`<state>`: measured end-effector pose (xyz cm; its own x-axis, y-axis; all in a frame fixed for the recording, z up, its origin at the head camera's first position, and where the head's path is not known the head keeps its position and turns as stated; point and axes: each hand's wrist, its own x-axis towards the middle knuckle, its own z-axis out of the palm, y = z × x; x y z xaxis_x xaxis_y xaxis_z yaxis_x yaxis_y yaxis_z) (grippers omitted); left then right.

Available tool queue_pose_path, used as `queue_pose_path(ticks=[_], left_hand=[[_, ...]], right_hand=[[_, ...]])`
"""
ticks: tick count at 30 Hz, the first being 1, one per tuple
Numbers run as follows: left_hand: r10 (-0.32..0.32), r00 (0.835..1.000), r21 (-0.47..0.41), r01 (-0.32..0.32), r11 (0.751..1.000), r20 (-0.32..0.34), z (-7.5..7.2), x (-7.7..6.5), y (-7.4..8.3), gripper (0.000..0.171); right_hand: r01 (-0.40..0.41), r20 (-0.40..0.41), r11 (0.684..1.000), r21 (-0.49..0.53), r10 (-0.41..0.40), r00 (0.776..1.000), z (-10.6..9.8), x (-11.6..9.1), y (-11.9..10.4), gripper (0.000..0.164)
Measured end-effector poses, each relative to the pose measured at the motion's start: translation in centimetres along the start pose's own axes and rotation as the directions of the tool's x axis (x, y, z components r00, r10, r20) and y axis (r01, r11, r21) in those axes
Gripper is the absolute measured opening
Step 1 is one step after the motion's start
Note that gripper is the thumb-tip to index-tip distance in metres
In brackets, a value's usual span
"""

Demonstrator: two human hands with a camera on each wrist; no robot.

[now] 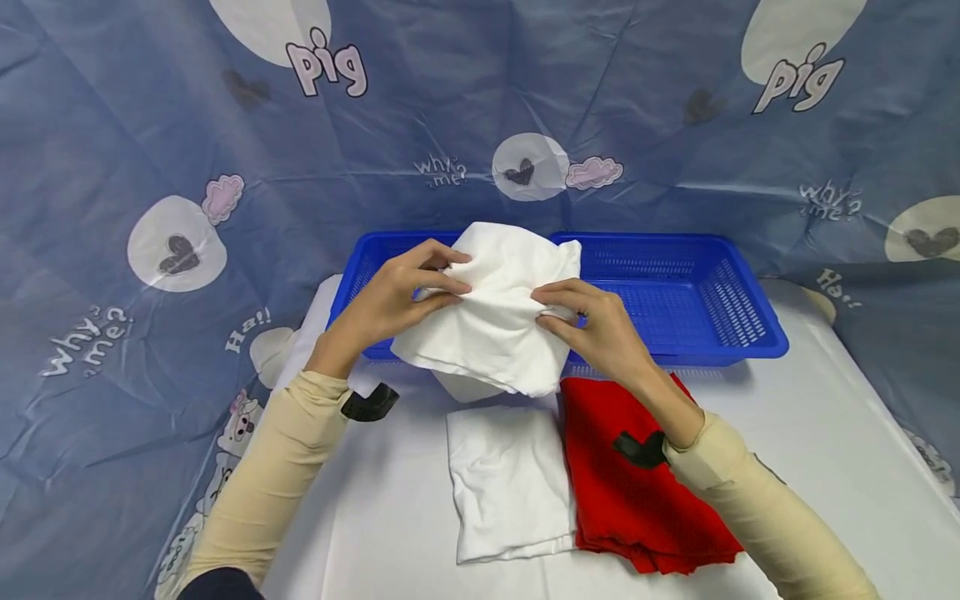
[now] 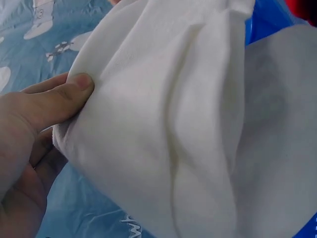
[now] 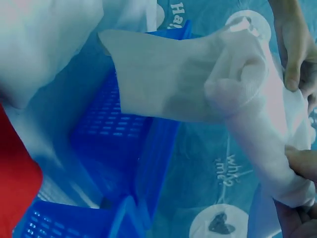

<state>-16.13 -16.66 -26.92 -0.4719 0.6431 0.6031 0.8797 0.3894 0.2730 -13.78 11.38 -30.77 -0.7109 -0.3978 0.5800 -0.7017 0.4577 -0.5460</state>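
Head cam: left hand (image 1: 408,287) and right hand (image 1: 596,321) are pinching the cloth (image 1: 498,329); I'm guessing soft, light, best edge-gripped.

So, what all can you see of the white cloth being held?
The white cloth looks like soft, plain fabric, creased and bunched in the middle. The left hand pinches one side and the right hand the other, holding it up in the air. Its lower part hangs loose, with one layer showing beneath another. In the head view it hides part of the blue baskets.
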Motion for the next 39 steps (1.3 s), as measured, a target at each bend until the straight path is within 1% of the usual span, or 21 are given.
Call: queue_pose_path(ticks=[6,9,12,16,20,26,31,33,34,36,39], left_hand=[[-0.034,0.999,0.006,0.034,0.999,-0.010,-0.3,0.7,-1.5,0.019],[-0.069,0.997,0.007,0.069,0.998,-0.018,-0.2,0.8,-2.3,0.018],[-0.118,0.993,0.012,0.118,0.993,-0.031,0.2,0.9,-3.4,0.017],[-0.194,0.980,0.034,0.196,0.980,-0.042,0.6,0.9,-4.9,0.016],[-0.260,0.964,0.025,0.261,0.965,-0.052,0.9,1.2,-6.1,0.016],[-0.316,0.943,-0.002,0.318,0.948,-0.101,1.2,2.6,-7.4,0.017],[-0.377,0.919,-0.010,0.379,0.925,-0.118,1.6,3.7,-8.4,0.017],[-0.419,0.902,-0.021,0.420,0.907,-0.106,1.9,3.7,-8.9,0.017],[-0.443,0.892,-0.027,0.442,0.896,-0.095,2.1,3.6,-9.2,0.017],[-0.495,0.866,-0.035,0.493,0.869,-0.069,2.4,3.1,-9.8,0.017],[-0.573,0.819,-0.056,0.571,0.819,-0.025,2.9,1.9,-10.8,0.018]], right_hand=[[-0.016,-0.034,0.999,-0.037,0.015,0.999,0.6,1.4,0.5,0.027],[-0.017,-0.037,0.999,-0.046,0.015,0.999,0.9,2.4,1.1,0.026],[-0.029,-0.026,0.998,-0.063,0.027,0.999,1.3,3.5,1.8,0.026],[-0.044,0.004,0.994,-0.099,0.045,0.999,1.6,4.9,2.6,0.024],[-0.047,0.027,0.987,-0.152,0.052,0.998,1.5,6.4,3.2,0.024],[-0.043,0.047,0.975,-0.216,0.055,0.997,0.3,9.0,4.0,0.024],[-0.045,0.071,0.967,-0.250,0.065,0.995,-0.4,10.9,4.8,0.024],[-0.055,0.092,0.967,-0.250,0.080,0.993,-0.2,11.4,5.2,0.024],[-0.060,0.104,0.967,-0.247,0.088,0.991,0.0,11.6,5.5,0.024],[-0.075,0.128,0.967,-0.245,0.109,0.986,0.8,11.9,6.1,0.024],[-0.096,0.182,0.967,-0.234,0.141,0.973,2.2,12.3,6.9,0.023]])
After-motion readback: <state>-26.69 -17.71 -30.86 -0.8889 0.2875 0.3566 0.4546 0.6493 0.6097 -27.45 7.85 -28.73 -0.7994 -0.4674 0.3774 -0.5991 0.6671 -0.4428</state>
